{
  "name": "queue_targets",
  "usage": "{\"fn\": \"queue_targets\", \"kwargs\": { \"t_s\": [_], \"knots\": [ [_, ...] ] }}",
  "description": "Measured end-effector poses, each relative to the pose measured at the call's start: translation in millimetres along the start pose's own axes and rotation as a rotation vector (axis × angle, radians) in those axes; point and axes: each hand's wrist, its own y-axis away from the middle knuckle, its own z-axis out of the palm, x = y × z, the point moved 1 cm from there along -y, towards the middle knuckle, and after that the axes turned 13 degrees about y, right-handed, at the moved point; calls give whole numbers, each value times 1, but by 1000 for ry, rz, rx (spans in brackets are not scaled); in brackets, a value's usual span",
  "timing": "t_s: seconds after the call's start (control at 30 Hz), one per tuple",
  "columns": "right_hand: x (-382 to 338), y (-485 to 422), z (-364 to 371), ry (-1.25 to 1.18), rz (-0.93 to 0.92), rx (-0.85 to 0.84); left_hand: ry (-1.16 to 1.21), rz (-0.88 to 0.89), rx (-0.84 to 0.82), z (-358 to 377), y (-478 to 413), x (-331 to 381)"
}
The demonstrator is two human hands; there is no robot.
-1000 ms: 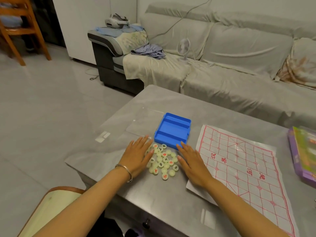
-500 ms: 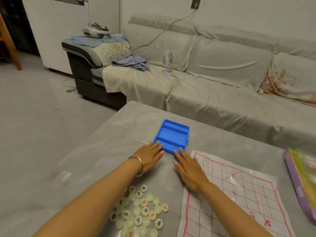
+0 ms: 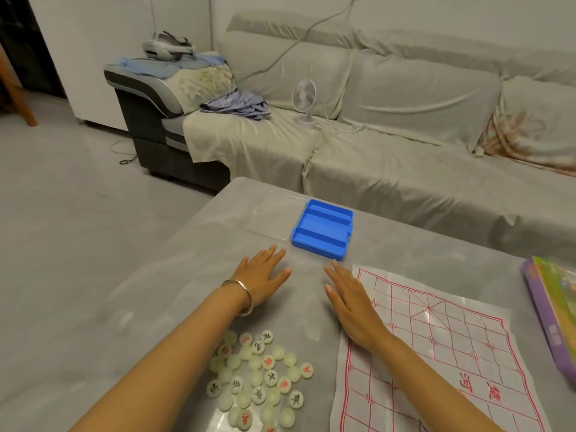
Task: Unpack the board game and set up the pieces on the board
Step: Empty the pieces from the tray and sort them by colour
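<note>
A blue plastic tray lies empty on the grey table, toward its far edge. My left hand and my right hand lie flat with straight fingers just short of the tray, apart from it and holding nothing. A heap of several pale round game pieces with red and black characters sits near me between my forearms. The white paper board with a red grid is spread at the right, and my right wrist lies over its left edge.
A purple and green game box lies at the table's right edge. A clear plastic lid rests left of the tray. Beyond the table stands a covered sofa with a small white fan.
My hands went from around the heap of pieces to the blue tray, pushed it farther away, and now have drawn back a little from it. The view has tilted upward.
</note>
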Motion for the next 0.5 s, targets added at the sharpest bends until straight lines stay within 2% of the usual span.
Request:
{"fn": "queue_targets", "kwargs": {
  "t_s": [0.1, 0.2, 0.4, 0.5],
  "knots": [
    [-22, 44, 11, -92, -82, -90, 120, -40, 1, 2, 55, -16],
    [-40, 74, 21, -82, -145, -167, 153, 0, 4, 14, 105, -29],
    [-68, 77, 33, 91, -303, -248, 158, 118, 92, 26, 146, -46],
    [-71, 68, 35, 188, -336, -259, 47, 192, 87, 28, 152, -41]
  ]
}}
